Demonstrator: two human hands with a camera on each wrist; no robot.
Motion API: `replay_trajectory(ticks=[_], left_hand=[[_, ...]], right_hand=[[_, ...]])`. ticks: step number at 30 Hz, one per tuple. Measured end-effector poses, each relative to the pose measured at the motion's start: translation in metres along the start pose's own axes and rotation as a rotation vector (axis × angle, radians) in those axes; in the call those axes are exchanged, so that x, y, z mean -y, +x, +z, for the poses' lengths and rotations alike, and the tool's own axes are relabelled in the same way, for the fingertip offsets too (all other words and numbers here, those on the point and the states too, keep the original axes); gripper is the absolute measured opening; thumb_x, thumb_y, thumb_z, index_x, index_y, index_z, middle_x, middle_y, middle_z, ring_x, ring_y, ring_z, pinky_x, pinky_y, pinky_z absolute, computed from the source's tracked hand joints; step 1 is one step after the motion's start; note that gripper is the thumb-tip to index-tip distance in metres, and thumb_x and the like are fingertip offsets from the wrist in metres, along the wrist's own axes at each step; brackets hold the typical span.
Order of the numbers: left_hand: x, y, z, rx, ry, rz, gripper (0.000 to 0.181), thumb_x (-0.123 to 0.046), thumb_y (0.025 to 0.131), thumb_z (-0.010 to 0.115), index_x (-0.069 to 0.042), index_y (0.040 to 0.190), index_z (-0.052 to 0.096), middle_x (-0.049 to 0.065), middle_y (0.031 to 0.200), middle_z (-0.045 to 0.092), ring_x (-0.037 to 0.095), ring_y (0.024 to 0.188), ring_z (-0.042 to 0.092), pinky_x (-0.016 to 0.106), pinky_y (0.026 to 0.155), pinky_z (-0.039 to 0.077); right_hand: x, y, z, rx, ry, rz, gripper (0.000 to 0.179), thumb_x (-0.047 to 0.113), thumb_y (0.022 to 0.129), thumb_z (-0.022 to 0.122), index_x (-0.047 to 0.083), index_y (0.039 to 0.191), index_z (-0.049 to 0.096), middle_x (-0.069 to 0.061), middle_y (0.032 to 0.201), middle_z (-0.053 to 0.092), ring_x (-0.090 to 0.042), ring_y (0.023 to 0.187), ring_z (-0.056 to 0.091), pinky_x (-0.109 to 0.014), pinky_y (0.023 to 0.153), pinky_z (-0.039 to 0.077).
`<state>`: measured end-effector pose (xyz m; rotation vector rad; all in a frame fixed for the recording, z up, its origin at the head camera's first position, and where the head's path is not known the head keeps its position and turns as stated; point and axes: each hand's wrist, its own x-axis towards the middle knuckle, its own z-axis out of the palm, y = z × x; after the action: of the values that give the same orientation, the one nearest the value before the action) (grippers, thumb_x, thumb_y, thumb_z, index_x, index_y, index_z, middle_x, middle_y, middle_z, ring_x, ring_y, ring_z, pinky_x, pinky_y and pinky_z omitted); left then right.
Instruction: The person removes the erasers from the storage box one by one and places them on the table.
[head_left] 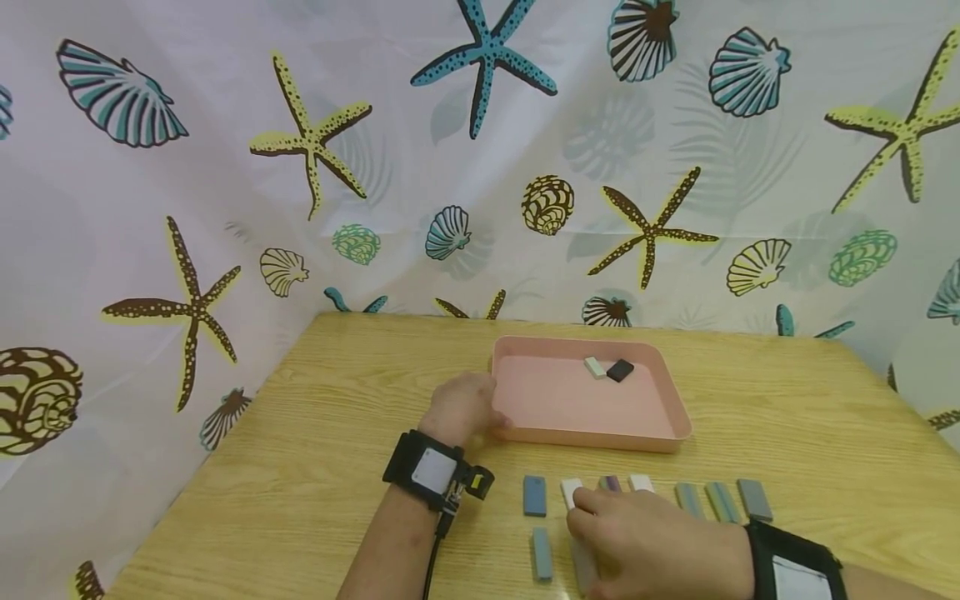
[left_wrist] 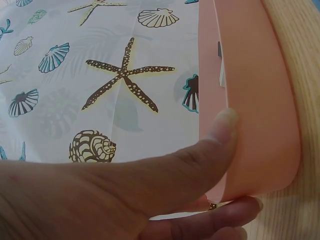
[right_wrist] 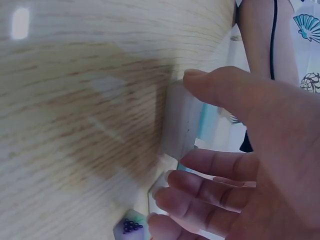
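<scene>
My left hand (head_left: 461,408) grips the left wall of a shallow pink tray (head_left: 555,396). In the left wrist view its thumb lies over the rim and the fingers are at the tray's corner. My right hand (head_left: 645,537) is over the small blocks in front of the tray. In the right wrist view it pinches a pale grey rectangular block (right_wrist: 179,122) between thumb and index finger, close over the wood; the other fingers are loosely bent. Inside the tray lie a white block (head_left: 595,367) and a black block (head_left: 620,370).
Several small blocks lie in rows before the tray: a blue one (head_left: 535,496), a grey-green one (head_left: 542,554), a white one (head_left: 572,487), a striped one (head_left: 722,502) and a grey one (head_left: 753,499). Behind the wooden table (head_left: 360,383) hangs a shell-patterned cloth (head_left: 405,167).
</scene>
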<state>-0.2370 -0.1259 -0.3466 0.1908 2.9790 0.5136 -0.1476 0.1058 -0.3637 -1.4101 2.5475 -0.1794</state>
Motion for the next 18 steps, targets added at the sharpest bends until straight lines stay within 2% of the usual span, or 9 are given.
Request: replay_trajectory(ticks=[5,9,14,18], left_hand=[[-0.0010,0.0002,-0.0002,0.008,-0.001,-0.012,0.037,-0.030,0.072,0.078,-0.008,0.093,0.057,0.003,0.076,0.054,0.017,0.067,0.048,0.029,0.055,0.037],[-0.0006,0.0000,-0.0008,0.007,-0.006,-0.012,0.037,-0.030,0.072,0.078,-0.008,0.092,0.057,0.003,0.075,0.054,0.018,0.067,0.048,0.030,0.055,0.038],[0.0013,0.0004,0.0005,-0.001,0.011,0.005,0.035,-0.031,0.072,0.078,-0.009,0.089,0.057,0.002,0.075,0.055,0.016,0.067,0.048,0.030,0.056,0.040],[0.0017,0.0002,0.0007,0.005,0.011,0.004,0.035,-0.032,0.072,0.077,-0.009,0.089,0.057,0.002,0.075,0.055,0.016,0.067,0.049,0.030,0.056,0.041]], right_hand=[[-0.0023,-0.0002,0.0021,0.011,0.027,-0.015,0.032,0.054,0.079,0.063,0.029,0.094,0.052,0.016,0.080,0.037,-0.003,0.060,0.036,-0.023,0.049,0.030],[-0.0027,0.0005,0.0025,0.012,0.007,-0.013,0.036,0.058,0.078,0.062,0.029,0.096,0.052,0.016,0.080,0.037,-0.004,0.060,0.035,-0.023,0.047,0.029],[-0.0031,0.0027,0.0019,-0.033,-0.063,-0.033,0.038,0.059,0.074,0.064,0.027,0.091,0.054,0.016,0.078,0.036,-0.004,0.059,0.032,-0.023,0.043,0.026],[-0.0064,0.0044,-0.0025,-0.070,-0.004,-0.022,0.032,0.055,0.078,0.063,0.026,0.087,0.054,0.014,0.076,0.038,-0.003,0.057,0.034,-0.022,0.042,0.026]])
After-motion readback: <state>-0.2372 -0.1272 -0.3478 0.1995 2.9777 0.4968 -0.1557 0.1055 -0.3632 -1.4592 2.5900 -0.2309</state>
